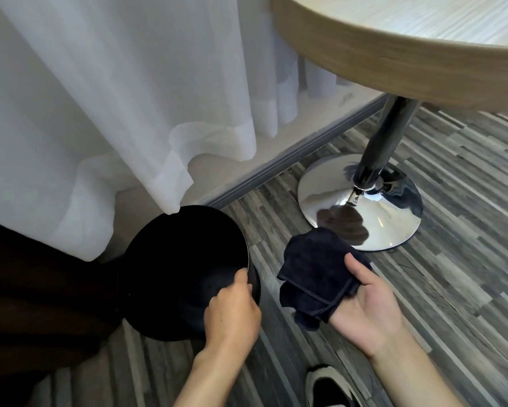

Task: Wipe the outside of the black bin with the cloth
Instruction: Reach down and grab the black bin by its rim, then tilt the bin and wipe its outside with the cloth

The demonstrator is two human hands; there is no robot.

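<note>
The round black bin [185, 259] stands on the floor at lower left, its open top facing me and its inside dark. My left hand [232, 309] grips the bin's near right rim, thumb on the edge. A folded dark navy cloth [317, 274] lies across the palm of my right hand [364, 306], held by the thumb, just right of the bin and apart from it.
A white sheer curtain [114, 113] hangs over the bin's far rim. A round wooden table [408, 48] on a chrome pedestal base [361, 201] stands to the right. Dark furniture [35, 304] is at the left. A shoe [326, 383] is on the striped floor.
</note>
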